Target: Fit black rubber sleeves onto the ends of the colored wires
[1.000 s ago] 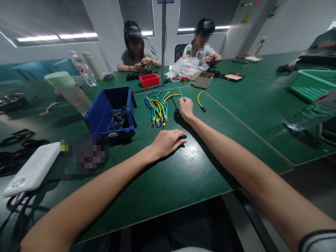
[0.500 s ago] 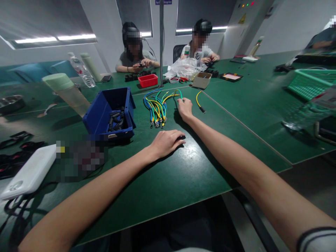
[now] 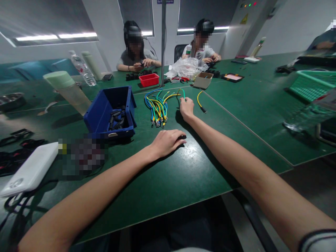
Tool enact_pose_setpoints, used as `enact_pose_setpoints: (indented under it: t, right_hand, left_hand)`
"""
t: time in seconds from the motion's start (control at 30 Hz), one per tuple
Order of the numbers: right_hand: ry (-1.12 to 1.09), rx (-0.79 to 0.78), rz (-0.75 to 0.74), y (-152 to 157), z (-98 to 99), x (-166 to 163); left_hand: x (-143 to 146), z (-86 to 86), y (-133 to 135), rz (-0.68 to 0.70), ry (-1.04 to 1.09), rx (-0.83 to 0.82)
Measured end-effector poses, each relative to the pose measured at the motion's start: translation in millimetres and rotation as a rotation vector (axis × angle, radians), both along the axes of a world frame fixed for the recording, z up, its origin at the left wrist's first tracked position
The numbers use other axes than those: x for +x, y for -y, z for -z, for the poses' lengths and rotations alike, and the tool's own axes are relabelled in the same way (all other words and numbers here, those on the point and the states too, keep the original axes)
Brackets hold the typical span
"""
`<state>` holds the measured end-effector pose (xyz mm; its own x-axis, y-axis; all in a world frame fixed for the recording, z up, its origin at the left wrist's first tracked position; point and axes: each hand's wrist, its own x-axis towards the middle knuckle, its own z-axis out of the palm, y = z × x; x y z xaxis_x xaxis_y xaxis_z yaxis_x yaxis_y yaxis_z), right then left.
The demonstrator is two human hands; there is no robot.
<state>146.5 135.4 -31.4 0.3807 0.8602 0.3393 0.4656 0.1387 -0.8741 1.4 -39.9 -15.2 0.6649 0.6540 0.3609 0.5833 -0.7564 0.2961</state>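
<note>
My left hand point(image 3: 168, 142) rests low over the green table, its fingers closed on a small black part point(image 3: 183, 137) whose far end shows past the fingertips. My right hand point(image 3: 187, 107) pinches a green wire point(image 3: 183, 92), which arches up above the fingers; its lower end is hidden by the hand. Just left of that hand lies a bundle of blue, yellow and green wires point(image 3: 158, 106) with ring terminals on the near ends. To the right, a single yellow wire point(image 3: 200, 100) with a black sleeve on its end lies apart.
A blue bin point(image 3: 91, 119) of black parts point(image 3: 117, 119) stands left of the wires. Behind are a red tray point(image 3: 149, 80), a small carton point(image 3: 203, 81) and a metal pole point(image 3: 163, 45). A white power bank point(image 3: 31, 169) lies left, a green basket point(image 3: 312, 84) right. Two people sit opposite.
The whole view has shifted very slightly. Both hands keep their places and their holds, and the wires lie as before.
</note>
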Motion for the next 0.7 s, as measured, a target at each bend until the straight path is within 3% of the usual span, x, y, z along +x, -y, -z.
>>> enact_pose_setpoints:
  t: [0.7]
  right_hand:
    - [-0.005,0.012,-0.006,0.8,-0.9,0.0]
  left_hand:
    - [0.5,-1.9,1.0,-0.021,0.003,-0.011]
